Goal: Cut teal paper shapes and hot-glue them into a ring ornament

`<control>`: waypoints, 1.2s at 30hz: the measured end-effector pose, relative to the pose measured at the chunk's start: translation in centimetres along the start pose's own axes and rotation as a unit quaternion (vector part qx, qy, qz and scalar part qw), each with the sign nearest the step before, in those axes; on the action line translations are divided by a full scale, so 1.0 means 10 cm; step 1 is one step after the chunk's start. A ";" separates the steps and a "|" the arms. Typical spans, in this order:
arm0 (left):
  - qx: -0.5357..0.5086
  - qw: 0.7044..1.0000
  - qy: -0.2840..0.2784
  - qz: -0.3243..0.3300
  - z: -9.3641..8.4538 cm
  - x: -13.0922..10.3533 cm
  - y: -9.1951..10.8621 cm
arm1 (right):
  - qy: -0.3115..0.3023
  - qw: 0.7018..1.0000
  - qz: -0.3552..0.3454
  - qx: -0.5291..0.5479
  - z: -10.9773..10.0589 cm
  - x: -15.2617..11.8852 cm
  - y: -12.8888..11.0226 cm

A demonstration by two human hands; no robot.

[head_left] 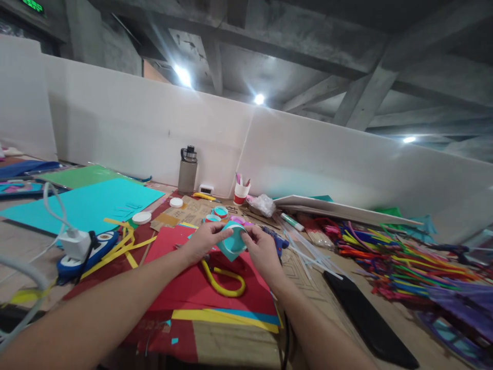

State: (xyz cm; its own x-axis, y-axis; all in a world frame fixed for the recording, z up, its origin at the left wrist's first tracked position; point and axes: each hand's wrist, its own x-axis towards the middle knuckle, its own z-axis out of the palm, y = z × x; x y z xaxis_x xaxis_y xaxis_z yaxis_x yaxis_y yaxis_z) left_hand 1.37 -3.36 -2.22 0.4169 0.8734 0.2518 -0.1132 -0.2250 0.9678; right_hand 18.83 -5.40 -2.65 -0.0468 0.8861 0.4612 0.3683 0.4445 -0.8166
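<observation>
Fingers (224, 236) of the left hand (204, 242) pinch one side of a small teal paper piece with a white round rim (233, 240), the thumb pressed along its upper edge. In the head view, the fingers (251, 235) of the right hand (263, 247) close on the opposite side of that rim, so the piece sits between both hands, above the far part of the red sheet (169, 280). One corner of the teal paper points down toward that sheet.

A curved yellow handle (227, 294) lies on the red sheet, just below the hands; what it belongs to is partly hidden. Yellow paper (188, 315) shows from under the sheet's near edge. Beyond its far edge, two small round containers with teal inside (221, 211) stand near a cardboard piece (194, 206), and farther back are a grey bottle (187, 174) and a red and white cup (241, 194) holding pens.

Left of the red sheet, yellow strips (122, 248) lie beside a blue and white power strip (106, 240) on the bench (21, 241), with a large teal sheet (96, 198) behind. To its right are a blue tool (279, 240), clear sticks (308, 252), a black flat object (365, 316) and a heap of colourful fuzzy stems (408, 262).
</observation>
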 end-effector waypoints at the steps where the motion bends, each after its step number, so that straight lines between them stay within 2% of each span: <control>1: -0.006 1.000 0.005 -0.009 0.00 0.00 0.00 | -0.001 1.000 0.003 0.000 0.00 0.00 0.00; 7: -0.105 0.993 0.032 -0.036 0.00 0.03 -0.01 | -0.023 0.999 0.012 0.019 0.01 0.00 -0.02; 16: -0.226 0.968 0.073 -0.083 0.01 0.07 -0.03 | -0.061 0.979 0.089 0.173 0.02 0.03 -0.04; 20: -0.237 0.962 0.092 -0.102 0.02 0.06 0.01 | -0.069 0.979 0.098 0.166 0.03 0.02 -0.02; 26: -0.237 0.961 0.084 -0.112 0.01 0.06 -0.01 | -0.061 0.985 0.089 0.135 0.04 0.04 0.00; 29: -0.233 0.961 0.108 -0.099 -0.02 0.10 -0.04 | -0.041 0.994 0.065 0.081 -0.03 0.07 -0.05; 32: -0.247 0.954 0.140 -0.094 -0.06 0.13 -0.06 | 0.047 0.996 0.027 -0.067 -0.26 0.12 -0.09; 34: -0.252 0.948 0.163 -0.102 -0.09 0.15 -0.07 | 0.100 0.971 0.044 -0.215 -0.46 0.15 -0.04; 36: -0.251 0.946 0.177 -0.106 -0.11 0.16 -0.09 | 0.089 0.918 0.132 -0.364 -0.65 0.17 0.09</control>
State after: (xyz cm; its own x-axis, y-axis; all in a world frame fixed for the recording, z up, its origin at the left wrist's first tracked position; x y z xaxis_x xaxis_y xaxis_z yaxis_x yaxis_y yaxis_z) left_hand 1.15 -1.31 -2.65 0.1593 0.9859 -0.0511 -0.5124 0.1268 0.8493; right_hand 25.07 -4.33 -0.30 0.2619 0.8861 0.3824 0.8705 -0.0458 -0.4901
